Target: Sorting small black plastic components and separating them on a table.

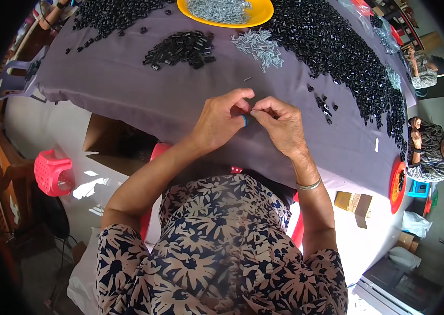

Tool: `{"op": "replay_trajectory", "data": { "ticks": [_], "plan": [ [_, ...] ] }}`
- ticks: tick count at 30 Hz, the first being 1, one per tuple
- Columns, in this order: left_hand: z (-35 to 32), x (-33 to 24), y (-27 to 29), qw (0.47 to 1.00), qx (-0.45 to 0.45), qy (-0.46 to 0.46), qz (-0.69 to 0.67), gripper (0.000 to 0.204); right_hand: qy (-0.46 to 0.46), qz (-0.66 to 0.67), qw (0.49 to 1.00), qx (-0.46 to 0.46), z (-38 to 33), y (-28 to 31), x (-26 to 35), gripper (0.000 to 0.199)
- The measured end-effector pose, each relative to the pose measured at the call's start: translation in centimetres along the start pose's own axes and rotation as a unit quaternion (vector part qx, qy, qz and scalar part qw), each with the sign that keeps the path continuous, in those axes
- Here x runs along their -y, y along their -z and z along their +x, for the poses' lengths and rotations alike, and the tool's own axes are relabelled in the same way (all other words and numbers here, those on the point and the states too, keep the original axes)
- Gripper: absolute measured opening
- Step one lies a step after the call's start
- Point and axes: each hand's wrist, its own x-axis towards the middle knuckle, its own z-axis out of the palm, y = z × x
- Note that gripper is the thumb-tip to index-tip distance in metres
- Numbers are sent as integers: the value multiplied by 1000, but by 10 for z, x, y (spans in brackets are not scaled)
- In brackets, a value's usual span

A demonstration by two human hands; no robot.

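Close together over the near part of the cloth-covered table, my left hand [218, 119] and my right hand [284, 127] meet at the fingertips. Both are closed in a pinch; whatever is between the fingers is too small or hidden to name. A blue band circles a finger of the left hand. Just beyond the hands lies a single small grey pin [247, 79]. Farther off is a loose heap of silvery pins [259, 48], and left of it a pile of short black cylindrical pieces [181, 50].
A yellow plate [267, 11] of silvery pins stands at the far edge. Large spreads of black parts [332, 44] cover the table's right side, another heap [111, 16] its far left. An orange-red plate [397, 189] sits at the right edge. Two people [429, 149] [424, 68] are at the right.
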Motion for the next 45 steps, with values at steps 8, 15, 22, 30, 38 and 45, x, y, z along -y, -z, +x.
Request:
{"op": "replay_trajectory", "data": {
  "ticks": [8, 15, 22, 30, 38, 45],
  "plan": [
    [3, 10, 9, 986, -29, -81, 145, 56, 28, -118, 988, 97, 33, 15, 7, 7],
    [9, 13, 21, 970, -45, -111, 212, 63, 200, -240, 940, 137, 102, 18, -3, 15],
    [21, 16, 16, 943, -31, -173, 281, 43, 189, -316, 908, 203, 115, 17, 3, 12],
    [26, 9, 12, 947, -11, -165, 275, 29, 88, -39, 995, -40, 59, 43, -26, 6],
    [41, 20, -15, 947, -30, -150, 282, 24, 8, 98, 993, -63, 35, 38, -33, 2],
    [53, 26, -17, 942, -36, -150, 297, 20, 23, 110, 991, -70, 37, 39, -33, 6]
  ]
}}
